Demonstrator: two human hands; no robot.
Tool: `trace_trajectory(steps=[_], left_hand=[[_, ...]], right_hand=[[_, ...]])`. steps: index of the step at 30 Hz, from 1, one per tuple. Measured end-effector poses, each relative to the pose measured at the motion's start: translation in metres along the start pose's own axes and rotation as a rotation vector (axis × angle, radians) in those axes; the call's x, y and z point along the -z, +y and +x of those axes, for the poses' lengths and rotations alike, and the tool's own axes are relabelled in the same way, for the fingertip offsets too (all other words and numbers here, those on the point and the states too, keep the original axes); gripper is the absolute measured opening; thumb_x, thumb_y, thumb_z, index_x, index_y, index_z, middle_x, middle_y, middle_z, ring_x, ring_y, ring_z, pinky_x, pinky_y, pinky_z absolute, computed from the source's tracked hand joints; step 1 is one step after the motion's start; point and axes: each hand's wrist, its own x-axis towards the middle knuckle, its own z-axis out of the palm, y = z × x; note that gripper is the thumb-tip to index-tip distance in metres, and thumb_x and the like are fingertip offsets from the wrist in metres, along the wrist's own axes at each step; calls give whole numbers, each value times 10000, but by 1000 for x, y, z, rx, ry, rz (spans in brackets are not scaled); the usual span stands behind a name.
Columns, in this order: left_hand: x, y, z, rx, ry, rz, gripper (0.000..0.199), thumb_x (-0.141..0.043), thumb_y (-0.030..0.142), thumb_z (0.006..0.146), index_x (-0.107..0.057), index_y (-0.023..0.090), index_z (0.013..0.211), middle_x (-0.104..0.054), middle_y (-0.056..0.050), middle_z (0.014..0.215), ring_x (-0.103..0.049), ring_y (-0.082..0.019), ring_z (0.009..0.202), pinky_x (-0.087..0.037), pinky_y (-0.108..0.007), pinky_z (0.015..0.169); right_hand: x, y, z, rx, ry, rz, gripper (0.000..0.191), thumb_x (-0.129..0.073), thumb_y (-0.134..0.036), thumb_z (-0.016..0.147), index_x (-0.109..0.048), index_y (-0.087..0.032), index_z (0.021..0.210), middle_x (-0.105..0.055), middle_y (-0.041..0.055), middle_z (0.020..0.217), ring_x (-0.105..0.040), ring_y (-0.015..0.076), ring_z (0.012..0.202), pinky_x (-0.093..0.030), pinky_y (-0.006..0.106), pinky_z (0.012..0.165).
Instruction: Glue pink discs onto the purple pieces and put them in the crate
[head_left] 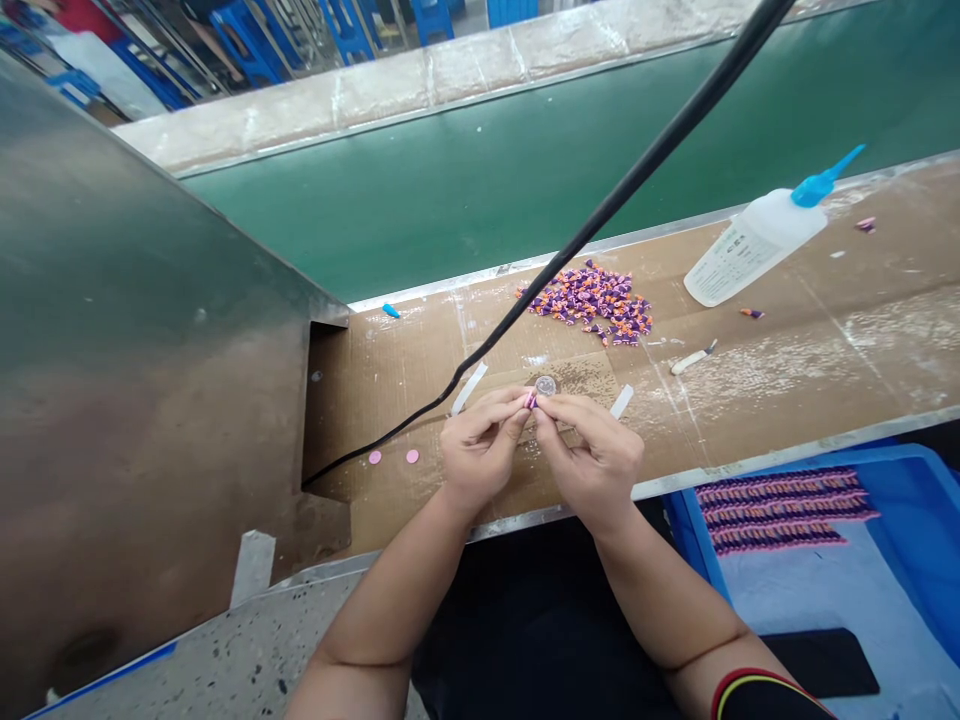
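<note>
Between the fingertips of both my hands is a small purple-and-pink piece [531, 400], mostly hidden by the fingers. My left hand [480, 455] pinches it from the left, my right hand [592, 455] from the right. Just beyond the fingertips lies a small round silvery disc [545, 386] on the cardboard-covered bench [420, 370]. Farther back is a heap of small purple, pink and orange pieces [589, 300]. Two flat pink discs [412, 456] rest to the left of my left hand.
A white bottle with a blue nozzle [757, 245] stands at the right, near a small white-handled tool [691, 360]. A black cable [600, 215] crosses the view. Left is a metal housing [150, 350]. A blue tray [919, 490] holds rows of similar pieces [784, 510] and a dark flat object [821, 662].
</note>
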Motion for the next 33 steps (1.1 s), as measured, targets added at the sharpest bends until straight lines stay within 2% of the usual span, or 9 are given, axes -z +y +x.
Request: trace_trajectory(steps=[6, 9, 12, 14, 16, 22, 25, 28, 33], left_hand=[[0, -2, -1, -18, 2, -4, 115, -835, 253, 949, -901, 332, 1003, -861, -61, 1044, -851, -231, 966, -718, -351, 910], [-2, -2, -3, 27, 31, 4, 50, -877, 343, 929, -903, 317, 964, -860, -72, 1027, -851, -248, 967, -721, -379, 931], [-3, -2, -5, 89, 58, -28, 199, -881, 483, 931, -905, 287, 954, -859, -96, 1026, -849, -262, 990, -717, -395, 965], [-2, -3, -5, 120, 48, -72, 272, -864, 535, 944, -905, 269, 977, -858, -109, 1029, -849, -256, 956, -722, -371, 917], [0, -5, -4, 113, 21, -100, 245, -872, 499, 949, -904, 264, 1011, -857, -105, 1005, -842, -223, 879, -713, -304, 823], [6, -11, 5, -122, -153, -133, 152, -919, 329, 922, -894, 242, 1045, -832, -87, 886, -809, -177, 817, -672, -234, 761], [9, -9, 8, -113, -256, -224, 100, -931, 302, 912, -881, 240, 974, -809, -67, 817, -783, -157, 741, -649, -214, 701], [11, -4, 10, -75, -359, -283, 150, -951, 309, 888, -846, 212, 842, -789, -72, 776, -768, -160, 706, -646, -227, 684], [11, 3, 9, -74, -473, -303, 182, -972, 249, 854, -813, 193, 786, -770, -64, 755, -747, -151, 686, -625, -213, 661]], right_hand=[[1, 0, 1, 7, 16, 34, 207, -741, -103, 1011, -847, -262, 1090, -873, 43, 988, -854, 208, 880, -741, 348, 794], [1, -1, 1, -16, 2, 41, 206, -740, -118, 1013, -851, -272, 1093, -875, 40, 992, -854, 210, 873, -740, 352, 793], [3, -2, 3, -64, -22, 69, 184, -731, -141, 1018, -849, -265, 1085, -875, 43, 998, -851, 205, 875, -734, 348, 801], [6, -1, 6, -104, -51, 97, 187, -719, -135, 1014, -844, -258, 1078, -875, 44, 1014, -847, 198, 890, -725, 336, 803], [12, 0, 8, -127, -110, 131, 192, -707, -128, 1011, -838, -256, 1069, -870, 36, 1010, -836, 188, 891, -710, 324, 793], [34, 8, 20, -117, -337, 264, 164, -695, -164, 1027, -826, -254, 1068, -855, 38, 999, -809, 194, 911, -675, 346, 841], [44, 10, 26, -132, -475, 334, 146, -705, -178, 1035, -832, -245, 1056, -852, 35, 972, -804, 182, 879, -658, 319, 812], [53, 11, 30, -145, -591, 400, 131, -725, -189, 1037, -847, -234, 1057, -860, 38, 968, -804, 173, 870, -642, 296, 802], [63, 13, 30, -161, -664, 478, 124, -745, -182, 1017, -861, -218, 1046, -869, 43, 988, -802, 164, 880, -617, 278, 802]])
